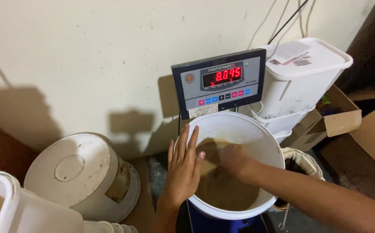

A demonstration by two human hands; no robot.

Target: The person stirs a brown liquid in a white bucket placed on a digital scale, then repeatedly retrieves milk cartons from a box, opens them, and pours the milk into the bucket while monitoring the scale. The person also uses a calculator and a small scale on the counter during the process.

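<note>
A white bucket [256,133] stands on a blue scale platform [222,224], partly filled with brown powder [226,192]. My left hand [183,166] lies flat on the bucket's left rim with the fingers stretched out. My right hand [233,159] reaches down inside the bucket over the powder; it is blurred, so I cannot see whether it holds anything. Behind the bucket a grey scale display [219,84] with red digits leans against the wall.
A white lidded bucket [81,172] lies tilted at the left, with a white tub [6,203] in the near corner. Stacked white containers [300,77] stand right of the display. Cardboard boxes [347,121] sit at the right. A cloth-lined sack [302,159] sits beside the bucket.
</note>
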